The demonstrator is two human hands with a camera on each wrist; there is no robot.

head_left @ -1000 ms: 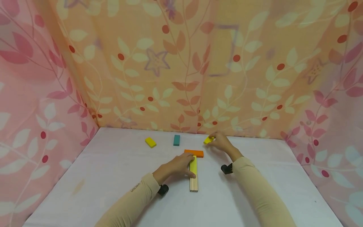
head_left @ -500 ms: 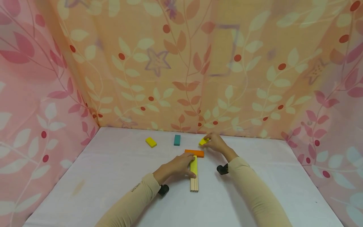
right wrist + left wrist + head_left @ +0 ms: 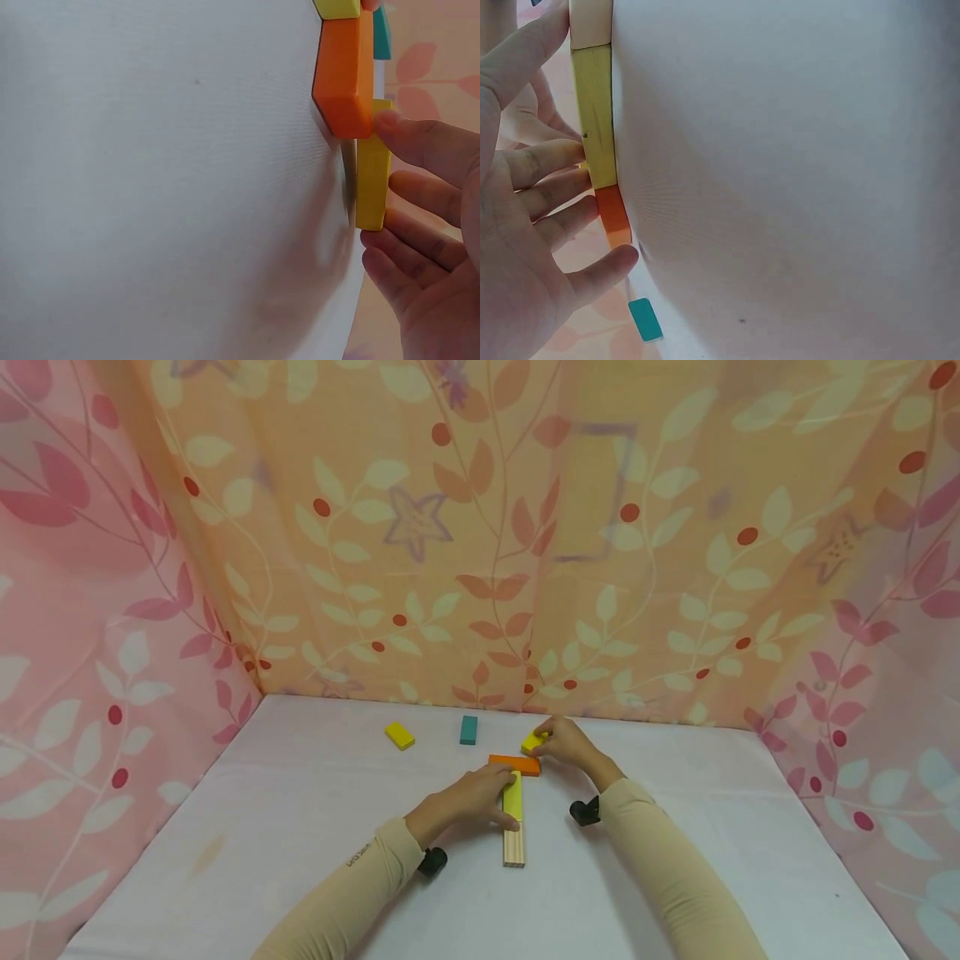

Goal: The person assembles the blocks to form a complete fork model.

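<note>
My right hand (image 3: 568, 745) pinches a yellow wooden block (image 3: 532, 743) just behind the right end of an orange block (image 3: 517, 767). In the right wrist view, the yellow block (image 3: 372, 180) shows between thumb and fingers, close to the orange block (image 3: 345, 79). My left hand (image 3: 472, 795) touches a light yellow block (image 3: 512, 803) with fairly straight fingers, its thumb near the joint with a plain wood block (image 3: 513, 850). The light yellow and plain blocks lie end to end, meeting the orange one crosswise. The left wrist view shows fingers alongside the light yellow block (image 3: 596, 112).
Toward the back of the white-covered table (image 3: 300, 827) lie a teal block (image 3: 468, 730) and another yellow block (image 3: 400, 736). Floral curtains (image 3: 360, 568) enclose the table at the back and both sides.
My right hand has moved left and slightly nearer with the yellow block, bringing it close behind the orange block's right end. My left hand stays in place.
</note>
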